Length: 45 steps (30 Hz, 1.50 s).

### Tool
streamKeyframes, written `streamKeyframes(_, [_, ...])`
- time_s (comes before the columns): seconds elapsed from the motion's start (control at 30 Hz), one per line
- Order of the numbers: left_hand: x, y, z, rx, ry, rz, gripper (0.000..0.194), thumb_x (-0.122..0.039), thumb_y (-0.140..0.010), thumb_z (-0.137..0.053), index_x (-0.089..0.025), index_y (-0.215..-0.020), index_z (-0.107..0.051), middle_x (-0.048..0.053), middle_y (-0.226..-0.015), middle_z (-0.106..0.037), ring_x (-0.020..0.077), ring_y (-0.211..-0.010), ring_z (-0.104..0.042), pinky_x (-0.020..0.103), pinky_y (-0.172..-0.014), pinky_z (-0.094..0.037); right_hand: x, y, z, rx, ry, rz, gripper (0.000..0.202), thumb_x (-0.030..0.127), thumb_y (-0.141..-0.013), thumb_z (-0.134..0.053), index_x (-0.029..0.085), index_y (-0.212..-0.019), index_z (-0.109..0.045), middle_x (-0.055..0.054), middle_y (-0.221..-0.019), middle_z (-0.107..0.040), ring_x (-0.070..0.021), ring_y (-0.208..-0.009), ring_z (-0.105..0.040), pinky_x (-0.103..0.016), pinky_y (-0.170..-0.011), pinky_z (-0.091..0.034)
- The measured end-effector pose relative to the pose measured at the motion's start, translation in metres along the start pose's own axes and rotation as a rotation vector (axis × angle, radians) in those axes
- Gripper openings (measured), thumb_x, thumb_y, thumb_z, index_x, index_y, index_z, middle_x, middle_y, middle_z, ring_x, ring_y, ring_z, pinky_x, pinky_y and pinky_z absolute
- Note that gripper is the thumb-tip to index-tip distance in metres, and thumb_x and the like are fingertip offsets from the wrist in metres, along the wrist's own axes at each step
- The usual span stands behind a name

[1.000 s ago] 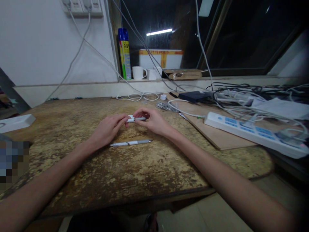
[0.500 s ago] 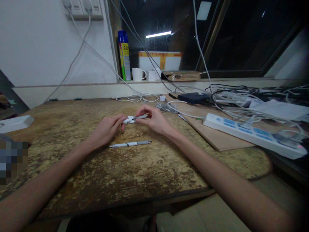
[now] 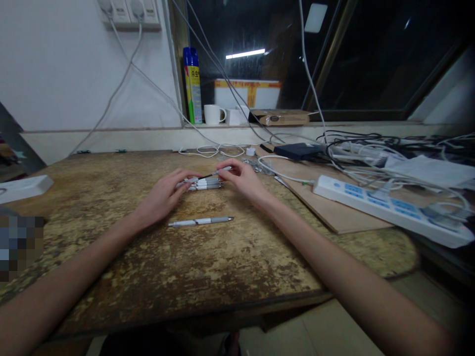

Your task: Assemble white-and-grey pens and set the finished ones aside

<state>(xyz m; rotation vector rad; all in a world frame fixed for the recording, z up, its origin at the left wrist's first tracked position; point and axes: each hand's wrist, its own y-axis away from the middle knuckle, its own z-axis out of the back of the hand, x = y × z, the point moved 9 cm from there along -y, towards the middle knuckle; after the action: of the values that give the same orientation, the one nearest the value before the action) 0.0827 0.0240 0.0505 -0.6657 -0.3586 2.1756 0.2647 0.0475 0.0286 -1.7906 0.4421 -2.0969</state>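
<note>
My left hand is closed on the left end of a pen, whose dark middle shows between my hands. The pen's right end is pinched between the thumb and fingers of my right hand. Just below it, several white and grey pens lie side by side on the worn wooden table; my left fingers hide their left ends. Nearer to me a single white and grey pen lies crosswise, touched by neither hand.
A white power strip and a thin brown board lie at the right, with tangled cables behind. A mug and a spray can stand on the sill. Another white strip is at the far left.
The held pen is now lifted a little and tilted, showing its dark middle. The row of pens beneath has come into clearer view, and both hands have shifted slightly.
</note>
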Motion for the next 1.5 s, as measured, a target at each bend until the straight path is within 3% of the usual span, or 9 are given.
streamKeyframes(0.27, [0.007,0.001,0.006,-0.042,-0.060,0.030,0.029,-0.032,-0.107,-0.043,-0.023,-0.125,-0.062,0.007,-0.125,-0.065,0.0250,-0.117,-0.059,0.041,-0.105,-0.043,-0.010,-0.001,0.014,-0.086,-0.169,-0.120,0.013,0.023,-0.084,-0.065,0.018,-0.095,-0.069,-0.006,-0.096,-0.070,-0.0169,-0.087,-0.066,-0.035,-0.090,-0.054])
streamKeyframes(0.43, [0.008,0.001,0.006,-0.054,-0.070,0.034,0.028,-0.031,-0.106,-0.042,-0.022,-0.124,-0.062,0.008,-0.122,-0.064,0.0249,-0.115,-0.059,0.041,-0.103,-0.044,-0.015,-0.002,0.019,-0.130,0.009,-0.085,0.015,0.022,-0.084,-0.062,0.018,-0.095,-0.071,-0.007,-0.095,-0.073,-0.0192,-0.089,-0.067,-0.036,-0.089,-0.052])
streamKeyframes(0.67, [0.006,0.001,0.004,-0.040,-0.071,-0.002,0.030,-0.033,-0.106,-0.041,-0.022,-0.124,-0.062,0.007,-0.120,-0.065,0.0251,-0.115,-0.060,0.040,-0.103,-0.044,-0.014,0.000,-0.006,0.051,0.180,0.011,0.018,0.032,-0.091,-0.061,0.018,-0.084,-0.070,-0.006,-0.082,-0.072,-0.0179,-0.076,-0.063,-0.033,-0.079,-0.049])
streamKeyframes(0.87, [0.003,0.001,0.004,-0.035,-0.062,-0.002,0.032,-0.034,-0.106,-0.041,-0.024,-0.126,-0.063,0.007,-0.122,-0.066,0.0255,-0.116,-0.060,0.042,-0.104,-0.045,-0.009,0.003,-0.014,0.101,0.084,0.004,0.023,0.036,-0.092,-0.061,0.018,-0.081,-0.069,-0.003,-0.077,-0.069,-0.0168,-0.076,-0.061,-0.030,-0.078,-0.048])
streamKeyframes(1.03, [-0.002,0.000,0.007,-0.044,-0.026,-0.016,0.036,-0.037,-0.105,-0.045,-0.026,-0.135,-0.062,0.006,-0.131,-0.066,0.0254,-0.121,-0.060,0.042,-0.106,-0.045,-0.015,0.002,-0.015,0.101,-0.113,-0.134,0.022,0.035,-0.090,-0.062,0.018,-0.077,-0.067,-0.004,-0.083,-0.070,-0.0159,-0.075,-0.062,-0.029,-0.079,-0.052])
streamKeyframes(1.17, [0.010,0.001,0.014,-0.094,0.016,0.073,0.040,-0.043,-0.103,-0.050,-0.027,-0.139,-0.059,0.007,-0.133,-0.068,0.0259,-0.117,-0.064,0.040,-0.100,-0.050,-0.016,0.001,-0.005,0.027,-0.197,-0.177,0.025,0.033,-0.092,-0.059,0.016,-0.075,-0.067,-0.005,-0.082,-0.068,-0.0135,-0.070,-0.061,-0.028,-0.076,-0.052])
streamKeyframes(1.3, [0.027,0.004,0.023,-0.152,0.011,0.150,0.038,-0.048,-0.101,-0.051,-0.023,-0.127,-0.065,0.008,-0.125,-0.071,0.0261,-0.108,-0.067,0.039,-0.093,-0.052,-0.021,-0.003,0.012,-0.066,-0.169,-0.170,0.026,0.035,-0.092,-0.057,0.016,-0.076,-0.066,-0.007,-0.084,-0.070,-0.0148,-0.073,-0.063,-0.028,-0.075,-0.052])
streamKeyframes(1.5, [0.047,0.007,0.023,-0.163,0.003,0.237,0.040,-0.053,-0.098,-0.053,-0.023,-0.120,-0.069,0.008,-0.123,-0.073,0.0274,-0.106,-0.068,0.041,-0.097,-0.051,-0.018,-0.009,0.029,-0.112,0.189,0.034,0.020,0.036,-0.089,-0.062,0.017,-0.085,-0.069,-0.004,-0.081,-0.071,-0.0176,-0.077,-0.064,-0.032,-0.079,-0.050])
